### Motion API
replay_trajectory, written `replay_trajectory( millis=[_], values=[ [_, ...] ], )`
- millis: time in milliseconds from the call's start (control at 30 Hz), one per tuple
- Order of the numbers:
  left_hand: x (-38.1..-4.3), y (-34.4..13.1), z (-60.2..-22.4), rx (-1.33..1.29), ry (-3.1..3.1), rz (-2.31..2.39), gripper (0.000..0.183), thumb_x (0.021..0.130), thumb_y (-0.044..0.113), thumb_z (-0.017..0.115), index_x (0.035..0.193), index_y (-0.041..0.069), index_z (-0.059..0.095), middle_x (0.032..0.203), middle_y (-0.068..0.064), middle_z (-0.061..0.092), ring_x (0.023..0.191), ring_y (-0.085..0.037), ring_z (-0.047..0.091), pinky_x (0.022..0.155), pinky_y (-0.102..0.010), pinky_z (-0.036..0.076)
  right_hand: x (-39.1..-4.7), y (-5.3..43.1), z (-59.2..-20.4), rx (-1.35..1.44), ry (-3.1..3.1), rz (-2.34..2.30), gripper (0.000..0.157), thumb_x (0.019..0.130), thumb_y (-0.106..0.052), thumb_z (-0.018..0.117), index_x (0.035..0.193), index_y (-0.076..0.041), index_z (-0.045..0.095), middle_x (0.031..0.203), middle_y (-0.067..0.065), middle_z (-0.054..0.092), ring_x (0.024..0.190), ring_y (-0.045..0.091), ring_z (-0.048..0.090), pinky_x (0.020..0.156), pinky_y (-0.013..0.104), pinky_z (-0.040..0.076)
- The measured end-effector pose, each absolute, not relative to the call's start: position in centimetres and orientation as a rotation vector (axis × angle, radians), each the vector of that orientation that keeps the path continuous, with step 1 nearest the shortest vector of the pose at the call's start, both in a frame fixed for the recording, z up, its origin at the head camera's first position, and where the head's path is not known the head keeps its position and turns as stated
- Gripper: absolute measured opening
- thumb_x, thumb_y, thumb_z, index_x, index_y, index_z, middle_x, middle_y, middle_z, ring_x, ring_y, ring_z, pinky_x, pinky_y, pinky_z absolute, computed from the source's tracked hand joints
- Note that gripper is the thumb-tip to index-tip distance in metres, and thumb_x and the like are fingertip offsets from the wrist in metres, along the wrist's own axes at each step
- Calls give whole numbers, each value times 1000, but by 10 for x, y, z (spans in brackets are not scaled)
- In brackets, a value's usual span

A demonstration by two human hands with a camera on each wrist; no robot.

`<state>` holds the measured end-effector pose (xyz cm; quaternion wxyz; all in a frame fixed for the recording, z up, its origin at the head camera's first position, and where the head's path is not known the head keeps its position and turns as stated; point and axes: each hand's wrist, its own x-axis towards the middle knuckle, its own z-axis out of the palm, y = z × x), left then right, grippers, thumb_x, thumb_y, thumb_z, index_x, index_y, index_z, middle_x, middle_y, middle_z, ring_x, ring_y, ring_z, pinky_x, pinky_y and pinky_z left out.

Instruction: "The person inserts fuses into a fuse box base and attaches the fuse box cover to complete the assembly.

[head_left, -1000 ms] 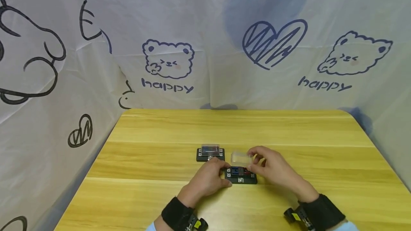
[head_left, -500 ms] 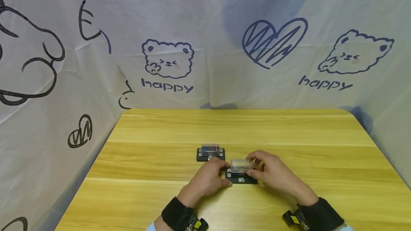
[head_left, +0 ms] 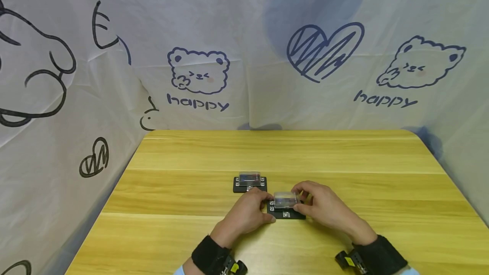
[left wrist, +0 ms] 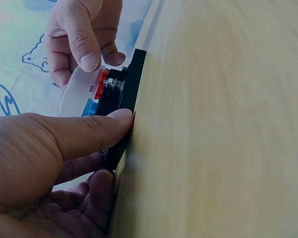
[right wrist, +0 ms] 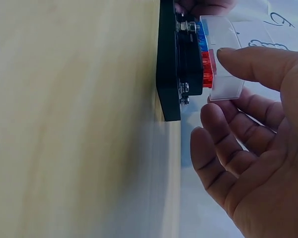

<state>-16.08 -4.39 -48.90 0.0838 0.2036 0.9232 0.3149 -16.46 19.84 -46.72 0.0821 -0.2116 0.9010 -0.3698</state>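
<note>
A black fuse block (head_left: 296,214) lies flat on the table, with red and blue blade fuses (right wrist: 206,69) and metal screw terminals showing in the right wrist view. My left hand (head_left: 246,211) grips its left end between thumb and fingers. A clear plastic cover (right wrist: 223,57) sits over the fuses, pinched at its right end by the thumb and fingers of my right hand (head_left: 324,205). Whether the cover is fully seated I cannot tell; in the wrist views the fuses still show below its edge.
A second fuse block (head_left: 250,181) with its clear cover on lies just behind my left hand. The wood-grain table (head_left: 172,190) reaches back to a white cloth (head_left: 263,88) with drawings, which also hangs along the sides.
My right hand has brought the clear cover forward and down from behind and above the fuse block to over its fuses. The left hand has kept its grip on the block.
</note>
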Motion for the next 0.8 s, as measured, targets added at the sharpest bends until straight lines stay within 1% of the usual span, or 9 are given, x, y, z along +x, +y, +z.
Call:
replay_trajectory(
  millis=[167,300,467,633,800],
  values=[
    [-161,-44,-488,606,2749,939,50,72,30,84,115,13,67,87,2,51,74,-11,47,63,-24,42,-164,197,-468,-600,2697,-1085,31,84,-22,74,113,-20,62,98,-4,62,81,13,57,64,31,50],
    [-161,-44,-488,602,2750,937,51,72,30,84,116,13,67,86,1,52,74,-11,47,62,-24,42,-164,197,-468,-611,2682,-1081,31,84,-24,74,113,-20,62,97,-4,63,82,14,58,65,32,50],
    [-161,-44,-487,599,2750,941,51,72,30,84,116,13,67,87,1,52,75,-11,48,63,-24,42,-164,198,-471,-643,2677,-1062,31,85,-26,73,114,-21,62,98,-5,63,85,13,59,68,34,50],
    [-161,-44,-487,602,2747,943,50,72,30,84,116,13,67,87,1,52,75,-11,47,63,-25,42,-165,199,-474,-632,2687,-1038,31,85,-25,73,114,-23,62,99,-7,62,85,10,58,69,34,50],
    [-161,-44,-488,606,2748,944,50,72,29,84,116,13,67,87,1,52,74,-11,47,62,-24,42,-165,199,-475,-632,2691,-1041,32,85,-25,74,114,-23,62,99,-8,62,85,11,57,69,34,50]
  ],
)
